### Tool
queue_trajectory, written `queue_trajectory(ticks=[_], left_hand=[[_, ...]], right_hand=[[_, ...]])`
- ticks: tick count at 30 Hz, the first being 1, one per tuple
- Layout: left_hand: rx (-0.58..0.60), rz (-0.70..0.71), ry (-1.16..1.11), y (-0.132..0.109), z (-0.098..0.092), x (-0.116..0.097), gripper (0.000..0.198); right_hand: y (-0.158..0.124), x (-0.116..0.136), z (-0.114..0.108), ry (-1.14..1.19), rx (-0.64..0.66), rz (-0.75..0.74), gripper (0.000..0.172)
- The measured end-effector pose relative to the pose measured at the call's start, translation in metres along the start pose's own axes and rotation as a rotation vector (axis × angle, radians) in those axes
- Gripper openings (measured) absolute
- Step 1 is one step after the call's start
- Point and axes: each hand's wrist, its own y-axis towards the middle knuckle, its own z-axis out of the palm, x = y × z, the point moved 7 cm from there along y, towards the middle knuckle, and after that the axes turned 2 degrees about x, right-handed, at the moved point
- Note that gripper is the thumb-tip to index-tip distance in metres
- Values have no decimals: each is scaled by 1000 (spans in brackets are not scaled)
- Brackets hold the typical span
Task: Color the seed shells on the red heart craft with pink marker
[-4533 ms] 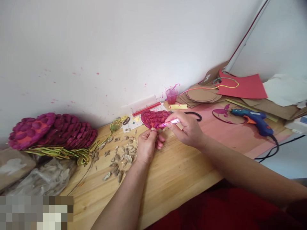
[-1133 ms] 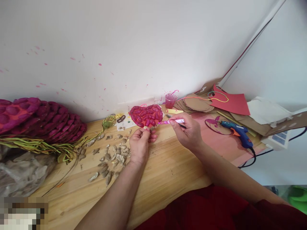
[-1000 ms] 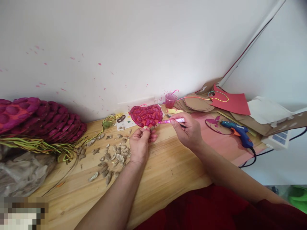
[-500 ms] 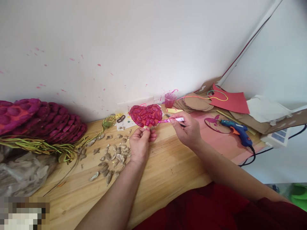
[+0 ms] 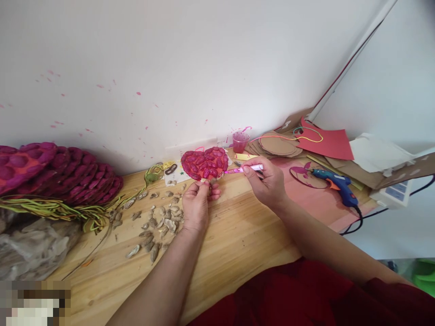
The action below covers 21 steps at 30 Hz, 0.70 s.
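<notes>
My left hand point(image 5: 199, 204) pinches the lower edge of a heart-like peanut-shell plaque point(image 5: 205, 163), its shells painted magenta over a red backing. Pale unpainted bits show where the thumb presses. My right hand point(image 5: 268, 181) is closed around a white-handled paintbrush point(image 5: 244, 170), stained pink toward its tip. That tip points left and meets, or nearly meets, the plaque's right lower edge. Loose peanut shells point(image 5: 168, 222) lie scattered on the wooden table point(image 5: 231, 253), left of my left hand. Behind the brush stands a clear cup of pink paint point(image 5: 240, 142).
Painted shell plaques point(image 5: 78, 170) are stacked at the left, by yellow-green cords point(image 5: 61, 206) and a plastic bag point(image 5: 37, 246). To the right are cardboard discs point(image 5: 280, 144), red paper point(image 5: 328, 144) and a blue glue gun point(image 5: 341, 188) with its cable. A paint-spattered wall point(image 5: 146, 77) rises behind.
The plaque and my left hand have shifted slightly left. The brush tip has stayed close to the plaque's right lower edge, and both grips are the same.
</notes>
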Motion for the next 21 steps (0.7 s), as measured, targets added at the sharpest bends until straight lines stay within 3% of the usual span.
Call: queue_trajectory(ticks=[21], left_hand=[[-12,-2,10,0,-1,0,43]], right_hand=[[-2,6,3,-12,14,-26,8]])
